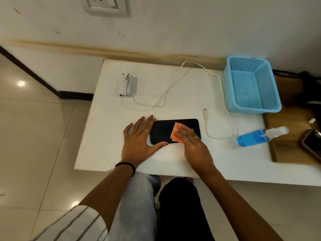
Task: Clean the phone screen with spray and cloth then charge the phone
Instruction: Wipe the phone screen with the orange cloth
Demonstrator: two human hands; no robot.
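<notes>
A black phone (163,131) lies flat, screen up, near the front of the white table (173,157). My left hand (139,141) rests spread against the phone's left end, bracing it with fingers and thumb. My right hand (192,143) presses an orange cloth (176,132) flat onto the right half of the screen. The spray bottle (258,135) of blue liquid lies on its side at the right. A white charger (124,86) lies at the back, its white cable (173,84) looping to a loose plug end (205,113) just right of the phone.
A light blue mesh basket (251,84) stands at the table's back right. A wall socket (106,6) sits high on the wall above the table. A wooden surface (291,133) adjoins on the right, holding another dark phone (312,145). My knees are under the table's front edge.
</notes>
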